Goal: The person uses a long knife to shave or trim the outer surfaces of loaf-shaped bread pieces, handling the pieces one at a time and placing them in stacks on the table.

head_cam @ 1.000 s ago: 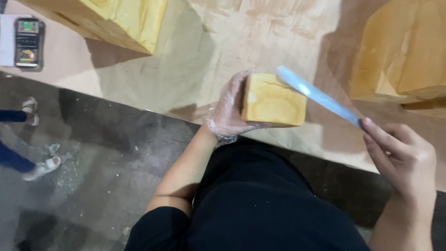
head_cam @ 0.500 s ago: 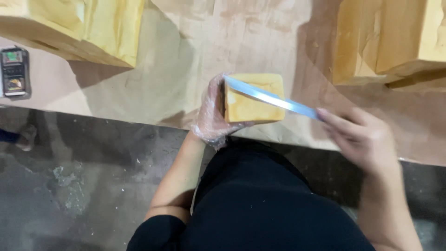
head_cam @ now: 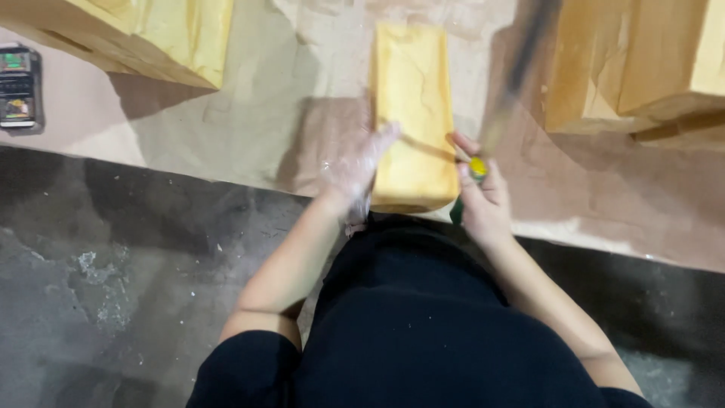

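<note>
While the left hand [head_cam: 355, 162], gloved in clear plastic and spread flat, presses the left flank of the block [head_cam: 411, 113], it seems wise to keep those fingers low and clear of the cutting line. Centre frame, the yellow block lies lengthwise on the paper [head_cam: 249, 113], between both hands. Right of it, the right hand [head_cam: 483, 200] grips a blurred knife [head_cam: 513, 72], touching the block's right edge.

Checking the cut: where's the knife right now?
In the head view, the knife stands blurred just right of the yellow block, its handle gripped in the right hand.
</note>
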